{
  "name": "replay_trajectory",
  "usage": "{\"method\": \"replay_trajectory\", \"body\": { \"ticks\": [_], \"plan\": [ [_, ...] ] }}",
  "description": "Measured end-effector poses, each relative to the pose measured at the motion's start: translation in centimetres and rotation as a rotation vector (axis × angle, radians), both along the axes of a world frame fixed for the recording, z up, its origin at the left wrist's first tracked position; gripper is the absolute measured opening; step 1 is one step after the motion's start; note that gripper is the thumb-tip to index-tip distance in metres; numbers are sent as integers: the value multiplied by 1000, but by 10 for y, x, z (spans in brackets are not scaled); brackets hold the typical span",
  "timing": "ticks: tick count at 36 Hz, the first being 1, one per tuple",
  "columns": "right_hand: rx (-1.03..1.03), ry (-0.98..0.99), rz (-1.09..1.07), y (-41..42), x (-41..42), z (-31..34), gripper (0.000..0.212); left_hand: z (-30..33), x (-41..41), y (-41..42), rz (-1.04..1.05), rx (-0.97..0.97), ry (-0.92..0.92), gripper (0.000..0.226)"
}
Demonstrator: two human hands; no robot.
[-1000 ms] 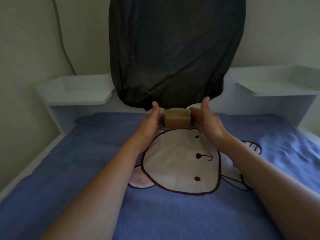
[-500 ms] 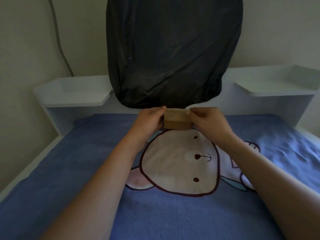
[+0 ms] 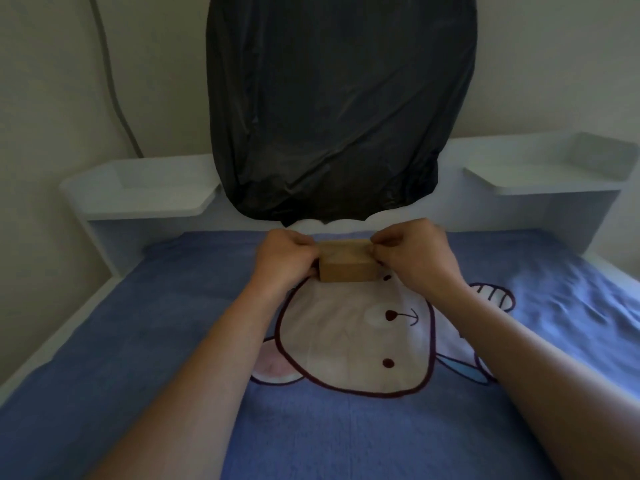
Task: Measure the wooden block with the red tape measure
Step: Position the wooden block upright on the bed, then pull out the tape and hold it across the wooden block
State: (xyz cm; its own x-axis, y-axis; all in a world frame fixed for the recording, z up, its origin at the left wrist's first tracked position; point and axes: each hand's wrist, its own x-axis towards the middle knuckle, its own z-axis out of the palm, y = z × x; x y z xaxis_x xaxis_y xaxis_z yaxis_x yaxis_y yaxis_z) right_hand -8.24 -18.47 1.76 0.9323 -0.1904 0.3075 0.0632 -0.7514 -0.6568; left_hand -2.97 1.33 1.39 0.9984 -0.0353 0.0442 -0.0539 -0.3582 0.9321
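Note:
A light brown wooden block point(image 3: 346, 263) lies on the blue bed sheet point(image 3: 173, 341) at the top edge of a printed cartoon bear face. My left hand point(image 3: 282, 259) is curled against the block's left end with its fingers closed around it. At the right end my right hand point(image 3: 414, 252) grips the block, fingertips pinched at the top right corner. No red tape measure shows anywhere in view; the hands hide whatever lies behind them.
A large black plastic sheet point(image 3: 339, 105) hangs over the white headboard behind the block. White shelves stand at the left point(image 3: 145, 192) and right point(image 3: 540, 178). A grey cable point(image 3: 110, 81) runs down the wall at left.
Both hands went from flat against the block's ends with thumbs up to curled over its ends. The block has come slightly nearer and lower onto the bear print.

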Motion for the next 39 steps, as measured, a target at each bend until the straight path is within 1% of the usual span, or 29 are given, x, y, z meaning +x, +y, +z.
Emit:
{"method": "replay_trajectory", "body": {
  "ticks": [3,6,8,10,11,13,18,23,25,27,31,33,39],
  "plan": [
    [-70,-34,-37,-3,-2,1,17,-2,2,0,7,89,-35,28],
    [-149,-53,-95,-9,-1,0,17,-2,3,0,31,83,-60,30],
    [-197,-24,-151,-11,3,2,30,-3,3,0,41,89,-74,28],
    [-242,64,-192,-12,6,2,45,-4,3,0,43,99,-83,27],
    [-256,89,-183,-12,7,1,49,-5,4,0,44,105,-85,26],
    [-270,55,-142,-14,7,-5,46,-5,4,0,42,116,-94,25],
    [-362,64,-142,-17,12,-13,24,-5,5,2,29,122,-101,21],
    [-314,33,-129,-19,16,-15,18,-5,5,3,16,120,-87,23],
    [-294,29,-126,-20,17,-16,20,-6,5,3,16,126,-94,23],
    [-292,66,-116,-21,20,-15,22,-6,5,3,3,138,-93,26],
    [-298,182,-99,-22,23,-8,43,-4,5,4,-12,144,-67,29],
    [-257,121,-104,-22,20,-7,48,-3,5,5,-15,144,-59,30],
    [-187,-82,-96,-18,14,-5,51,-3,4,4,-18,143,-72,29]
  ]
}}
